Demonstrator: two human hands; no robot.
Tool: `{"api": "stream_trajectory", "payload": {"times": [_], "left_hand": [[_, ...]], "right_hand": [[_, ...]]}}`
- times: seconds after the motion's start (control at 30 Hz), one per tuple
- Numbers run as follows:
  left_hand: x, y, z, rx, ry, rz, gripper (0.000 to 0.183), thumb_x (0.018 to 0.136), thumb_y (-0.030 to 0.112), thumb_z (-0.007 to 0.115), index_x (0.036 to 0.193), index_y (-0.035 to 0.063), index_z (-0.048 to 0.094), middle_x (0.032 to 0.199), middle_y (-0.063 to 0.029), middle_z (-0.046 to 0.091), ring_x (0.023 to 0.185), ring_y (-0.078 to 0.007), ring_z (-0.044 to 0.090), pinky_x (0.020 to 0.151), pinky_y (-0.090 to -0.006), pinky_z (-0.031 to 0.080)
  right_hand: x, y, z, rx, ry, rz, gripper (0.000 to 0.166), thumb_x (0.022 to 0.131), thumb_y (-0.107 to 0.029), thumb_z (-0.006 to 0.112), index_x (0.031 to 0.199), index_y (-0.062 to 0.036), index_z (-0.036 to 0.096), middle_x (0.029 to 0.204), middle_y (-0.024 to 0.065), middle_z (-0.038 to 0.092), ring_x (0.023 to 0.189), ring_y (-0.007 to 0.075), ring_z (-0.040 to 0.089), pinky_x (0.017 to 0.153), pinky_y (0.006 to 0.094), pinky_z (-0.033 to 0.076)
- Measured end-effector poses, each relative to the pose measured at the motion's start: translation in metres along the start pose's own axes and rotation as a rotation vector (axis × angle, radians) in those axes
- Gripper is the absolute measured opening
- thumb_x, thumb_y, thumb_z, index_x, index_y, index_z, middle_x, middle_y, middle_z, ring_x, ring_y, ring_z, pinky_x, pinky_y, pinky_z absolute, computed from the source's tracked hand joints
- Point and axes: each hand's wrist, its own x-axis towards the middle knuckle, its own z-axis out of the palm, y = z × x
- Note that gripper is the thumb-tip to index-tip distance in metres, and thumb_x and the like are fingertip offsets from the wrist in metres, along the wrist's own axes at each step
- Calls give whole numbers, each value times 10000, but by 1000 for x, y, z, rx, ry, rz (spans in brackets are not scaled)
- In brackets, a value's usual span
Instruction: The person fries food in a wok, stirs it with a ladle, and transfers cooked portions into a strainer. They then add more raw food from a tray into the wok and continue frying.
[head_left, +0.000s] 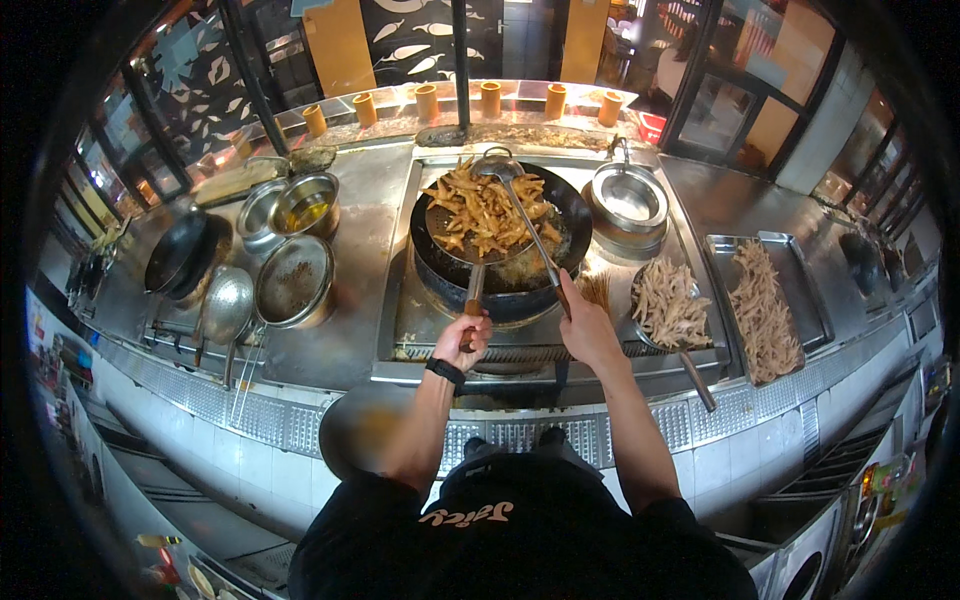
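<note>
My left hand (463, 339) grips the wooden handle of a large perforated strainer (480, 260), which is heaped with browned chicken feet (486, 210) over a black wok (576, 217). My right hand (587, 319) is closed on the long handle of a metal wok ladle (498, 166). The ladle's bowl lies at the top of the heap, and its handle slants down to the right across the wok. Dark oil with some foam (525, 268) shows in the wok below the strainer. Right of the wok, a second strainer (697, 381) holds pale chicken feet (669, 304).
A metal tray (814, 300) with more pale chicken feet stands right. A lidded pot (628, 199) is behind, a bamboo brush (597, 291) nearer. On the left are a basin with oil (305, 206), a strainer over a pot (294, 281), a perforated ladle (228, 306) and a dark wok (176, 255).
</note>
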Motion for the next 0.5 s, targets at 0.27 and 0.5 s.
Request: {"api": "stream_trajectory", "payload": {"times": [0.27, 0.5], "left_hand": [[-26, -19, -4, -51, -20, -42, 91, 881, 19, 538, 967, 21, 510, 738, -25, 470, 587, -82, 448, 434, -196, 380], [-42, -25, -5, 3, 8, -19, 191, 877, 26, 548, 1066, 16, 523, 743, -14, 457, 568, -83, 429, 418, -187, 355]], "right_hand": [[-15, 24, 8, 239, -53, 5, 735, 876, -84, 587, 1518, -137, 233, 1178, 289, 587, 1061, 378, 609, 883, 401, 482], [-19, 69, 41, 708, 109, -3, 719, 912, -112, 623, 1519, -97, 238, 1448, 204, 421, 1301, 273, 461, 975, 357, 458]]}}
